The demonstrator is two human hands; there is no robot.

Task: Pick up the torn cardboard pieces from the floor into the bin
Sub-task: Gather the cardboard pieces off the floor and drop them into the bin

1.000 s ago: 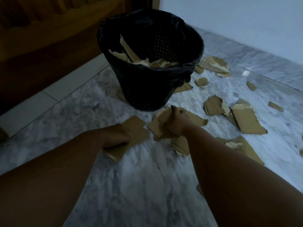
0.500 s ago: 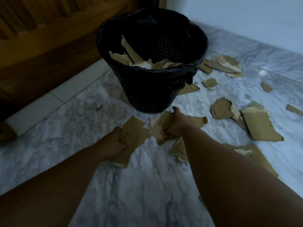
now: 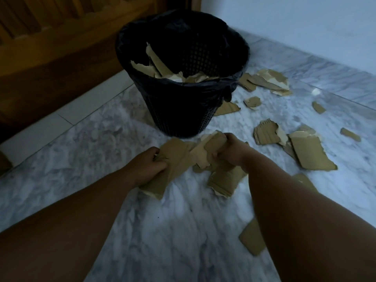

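A black mesh bin (image 3: 179, 110) with a black liner stands on the marble floor, with torn cardboard inside (image 3: 162, 68). Just in front of it, my left hand (image 3: 148, 163) is shut on a large brown cardboard piece (image 3: 173, 159). My right hand (image 3: 232, 151) is shut on a bunch of torn cardboard pieces (image 3: 209, 147), with more hanging below it (image 3: 225, 180). The two handfuls touch between my hands.
Several torn cardboard pieces lie on the floor to the right: a big one (image 3: 309, 153), a corrugated one (image 3: 266, 133), a pile (image 3: 268, 80) behind the bin, one (image 3: 252, 239) beside my right forearm. A wooden door (image 3: 50, 47) stands at the left, a white wall (image 3: 305, 27) behind.
Both hands have closed on cardboard, lifted it off the floor and moved toward each other, in front of the bin. The camera has shifted slightly.
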